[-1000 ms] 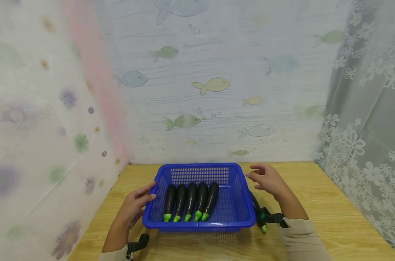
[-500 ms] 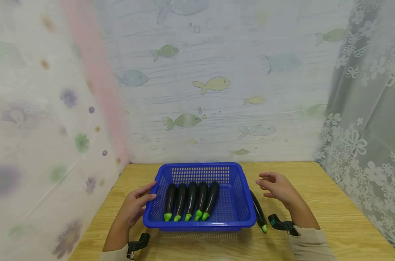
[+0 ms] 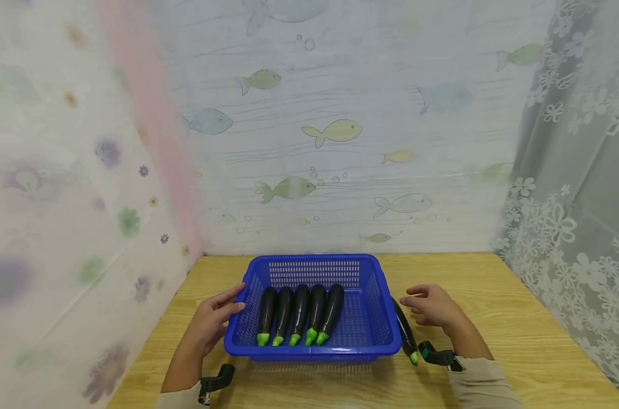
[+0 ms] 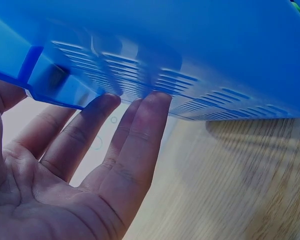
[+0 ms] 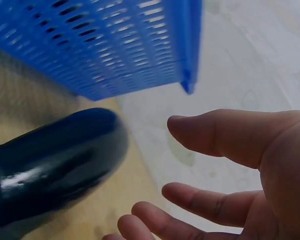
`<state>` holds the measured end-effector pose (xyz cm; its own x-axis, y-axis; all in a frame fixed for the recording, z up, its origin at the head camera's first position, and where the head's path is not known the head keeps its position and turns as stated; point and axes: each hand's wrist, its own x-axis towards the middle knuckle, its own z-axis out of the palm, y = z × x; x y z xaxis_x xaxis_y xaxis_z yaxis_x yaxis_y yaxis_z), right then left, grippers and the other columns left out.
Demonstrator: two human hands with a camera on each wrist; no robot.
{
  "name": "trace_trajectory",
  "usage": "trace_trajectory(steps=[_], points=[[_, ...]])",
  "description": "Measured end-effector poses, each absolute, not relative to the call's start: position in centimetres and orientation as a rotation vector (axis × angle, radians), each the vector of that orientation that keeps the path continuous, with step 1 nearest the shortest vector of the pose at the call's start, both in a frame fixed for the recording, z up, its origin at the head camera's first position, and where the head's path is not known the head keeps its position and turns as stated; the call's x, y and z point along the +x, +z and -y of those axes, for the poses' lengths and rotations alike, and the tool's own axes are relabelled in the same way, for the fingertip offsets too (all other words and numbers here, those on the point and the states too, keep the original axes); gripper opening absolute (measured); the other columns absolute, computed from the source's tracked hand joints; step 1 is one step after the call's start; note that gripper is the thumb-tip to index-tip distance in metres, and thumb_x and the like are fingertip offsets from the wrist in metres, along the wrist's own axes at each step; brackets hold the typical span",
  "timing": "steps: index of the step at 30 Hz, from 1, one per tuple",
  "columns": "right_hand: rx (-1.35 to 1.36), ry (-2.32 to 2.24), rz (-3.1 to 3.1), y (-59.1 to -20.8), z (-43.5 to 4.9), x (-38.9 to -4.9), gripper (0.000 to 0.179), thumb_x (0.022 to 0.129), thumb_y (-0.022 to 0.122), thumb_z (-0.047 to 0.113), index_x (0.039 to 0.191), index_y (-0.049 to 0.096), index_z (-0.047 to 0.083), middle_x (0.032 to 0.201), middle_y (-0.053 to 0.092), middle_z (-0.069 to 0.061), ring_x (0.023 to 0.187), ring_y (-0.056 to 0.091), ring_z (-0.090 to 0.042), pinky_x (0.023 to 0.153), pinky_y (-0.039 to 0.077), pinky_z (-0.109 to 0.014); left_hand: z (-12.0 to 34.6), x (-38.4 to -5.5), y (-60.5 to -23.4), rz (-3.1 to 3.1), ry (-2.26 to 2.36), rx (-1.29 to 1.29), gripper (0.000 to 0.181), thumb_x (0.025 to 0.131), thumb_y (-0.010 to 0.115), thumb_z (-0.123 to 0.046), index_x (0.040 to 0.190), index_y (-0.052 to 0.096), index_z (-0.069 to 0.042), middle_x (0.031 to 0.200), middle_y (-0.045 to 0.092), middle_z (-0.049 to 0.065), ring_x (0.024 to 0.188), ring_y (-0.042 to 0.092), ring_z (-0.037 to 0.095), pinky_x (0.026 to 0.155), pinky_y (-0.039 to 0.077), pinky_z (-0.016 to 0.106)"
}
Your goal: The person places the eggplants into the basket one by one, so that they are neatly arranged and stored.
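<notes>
A blue plastic basket (image 3: 309,351) holds several dark eggplants (image 3: 300,315) with green stem ends, lying side by side in its left and middle part. My left hand (image 3: 212,318) holds the basket's left side, thumb at the rim; in the left wrist view its fingertips (image 4: 156,100) meet the slotted outer wall. Another eggplant (image 3: 405,332) lies on the table along the basket's right side, its green end toward me. Just right of it, my right hand (image 3: 432,307) hovers with fingers loosely bent and nothing in them. The right wrist view shows this eggplant's rounded dark end near the fingers.
A wood-grain table (image 3: 498,318) carries the basket. Behind it hangs a fish-patterned sheet (image 3: 340,170), with a flowered sheet (image 3: 105,238) on the left and a lacy grey curtain (image 3: 570,227) on the right. Each wrist wears a black camera mount.
My right hand has drawn away rightward from the basket's right rim, then lowered beside the loose eggplant. The left hand and the basket stay in place.
</notes>
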<state>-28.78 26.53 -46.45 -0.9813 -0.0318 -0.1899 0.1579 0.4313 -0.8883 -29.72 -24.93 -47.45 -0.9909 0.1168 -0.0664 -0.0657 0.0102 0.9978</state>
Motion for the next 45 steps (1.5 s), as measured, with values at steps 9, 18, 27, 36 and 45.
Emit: trace_trajectory(steps=[9,18,27,36,45], points=[[0.115,-1.520,-2.540,-47.9,-26.0,-29.4,0.065,0.096,0.073,0.027,0.143,0.050,-0.010,0.136,0.059,-0.034,0.113,0.068,-0.042,0.077,0.064,-0.044,24.9,-29.7,-47.4,-2.133,2.130,0.043,0.061,0.096,0.073,-0.017,0.154,0.052,-0.016,0.160,0.046,0.013,0.138,0.054,0.038,0.096,0.058,0.055],[0.094,-1.477,-2.576,-47.8,-25.2,-29.5,0.060,0.094,0.073,0.021,0.139,0.052,-0.013,0.132,0.062,-0.035,0.111,0.069,-0.040,0.079,0.064,-0.048,24.9,-29.6,-47.4,-2.146,2.116,0.060,0.061,0.097,0.072,-0.018,0.155,0.050,-0.015,0.162,0.044,0.014,0.140,0.053,0.038,0.097,0.058,0.056],[0.074,-1.509,-2.560,-48.2,-24.8,-29.4,0.056,0.094,0.071,0.018,0.136,0.054,-0.015,0.126,0.065,-0.032,0.102,0.073,-0.032,0.077,0.065,-0.046,25.0,-29.6,-47.4,-2.126,2.130,0.075,0.062,0.097,0.072,-0.017,0.155,0.050,-0.014,0.163,0.043,0.013,0.143,0.049,0.041,0.097,0.057,0.057],[0.096,-1.469,-2.575,-48.2,-24.6,-29.4,0.044,0.096,0.069,0.018,0.129,0.063,-0.011,0.117,0.071,-0.021,0.093,0.072,-0.024,0.076,0.065,-0.044,24.9,-29.6,-47.4,-2.129,2.130,0.068,0.061,0.097,0.072,-0.017,0.154,0.051,-0.015,0.162,0.043,0.013,0.143,0.049,0.042,0.096,0.058,0.057],[0.111,-1.506,-2.549,-48.1,-25.0,-29.3,0.047,0.096,0.069,0.020,0.129,0.062,-0.013,0.116,0.069,-0.022,0.090,0.070,-0.023,0.075,0.065,-0.043,25.0,-29.7,-47.7,-2.141,2.134,0.050,0.060,0.096,0.073,-0.017,0.153,0.053,-0.016,0.161,0.046,0.013,0.141,0.051,0.042,0.096,0.058,0.058]])
